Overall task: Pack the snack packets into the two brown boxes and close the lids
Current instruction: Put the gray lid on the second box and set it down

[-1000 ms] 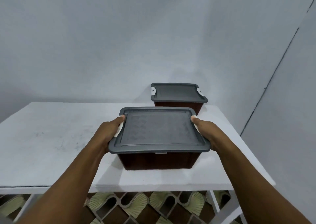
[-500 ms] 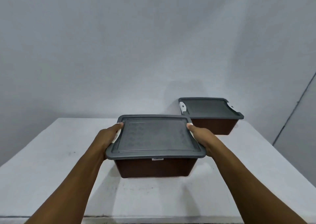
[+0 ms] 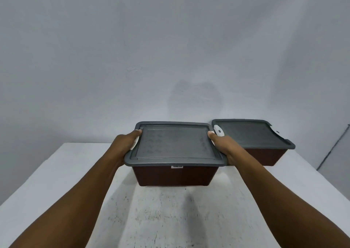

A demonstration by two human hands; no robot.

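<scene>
Moved back, the near box [image 3: 174,174] now lies just left of the second box [image 3: 265,156], long axis left-right. Left hand [image 3: 126,146] and right hand [image 3: 223,146] grip its ends; both boxes lidded, contents hidden.

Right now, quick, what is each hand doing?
Left hand: holding the left end of the near brown box, thumb on its gray lid.
Right hand: holding the right end of the same box.

Both forearms stretch forward; left hand [image 3: 124,146] and right hand [image 3: 226,147] clasp the brown box [image 3: 175,175] between them, thumbs on top.
</scene>
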